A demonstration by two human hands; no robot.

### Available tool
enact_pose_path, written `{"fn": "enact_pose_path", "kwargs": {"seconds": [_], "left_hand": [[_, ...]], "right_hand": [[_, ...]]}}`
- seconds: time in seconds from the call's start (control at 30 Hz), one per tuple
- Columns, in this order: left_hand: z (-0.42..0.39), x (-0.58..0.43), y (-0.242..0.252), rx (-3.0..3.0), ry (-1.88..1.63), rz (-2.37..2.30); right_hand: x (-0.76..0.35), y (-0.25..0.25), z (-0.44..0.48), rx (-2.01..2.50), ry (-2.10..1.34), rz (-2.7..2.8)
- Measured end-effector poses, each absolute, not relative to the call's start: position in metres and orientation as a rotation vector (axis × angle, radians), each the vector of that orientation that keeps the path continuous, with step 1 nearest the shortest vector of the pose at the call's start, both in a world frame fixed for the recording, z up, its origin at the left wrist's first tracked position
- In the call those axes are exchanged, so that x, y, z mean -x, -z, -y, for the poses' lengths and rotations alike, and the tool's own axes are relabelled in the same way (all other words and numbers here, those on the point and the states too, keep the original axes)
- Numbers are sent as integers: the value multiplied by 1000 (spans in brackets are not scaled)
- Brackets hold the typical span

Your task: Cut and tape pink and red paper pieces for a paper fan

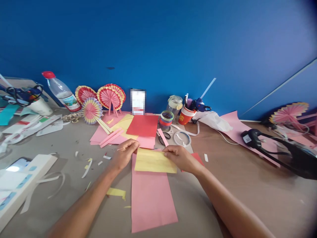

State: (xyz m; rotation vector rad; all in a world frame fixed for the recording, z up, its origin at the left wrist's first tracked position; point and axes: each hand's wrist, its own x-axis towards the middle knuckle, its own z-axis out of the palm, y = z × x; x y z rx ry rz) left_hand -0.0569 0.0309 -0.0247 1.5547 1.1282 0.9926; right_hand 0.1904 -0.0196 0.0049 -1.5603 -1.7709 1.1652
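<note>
A yellow paper sheet (155, 162) lies across the top of a long pink paper sheet (151, 195) on the table. My left hand (124, 152) pinches the yellow sheet's upper left corner, fingers closed. My right hand (179, 157) grips its upper right edge, fingers curled over it. Both forearms reach in from the bottom of the view.
Behind the hands lie a red sheet (143, 125), pink and yellow sheets and folded strips (111, 137). Paper fans (110, 96), a water bottle (61, 91), tape rolls (166, 119), a cup of tools (186, 114) and a glue gun (252, 138) stand around. Paper scraps (86, 168) litter the left.
</note>
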Motion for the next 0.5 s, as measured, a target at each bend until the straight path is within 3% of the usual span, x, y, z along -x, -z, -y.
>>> {"fn": "enact_pose_path", "kwargs": {"seconds": [0.27,0.5], "left_hand": [[-53,81,31,-1710,-1358,-1591],[-44,78,31,-2295,-954,-1488]], "right_hand": [[-213,-11,12,1534,-1127,1633],[-221,-22,10,1508,-1111,1529]]}}
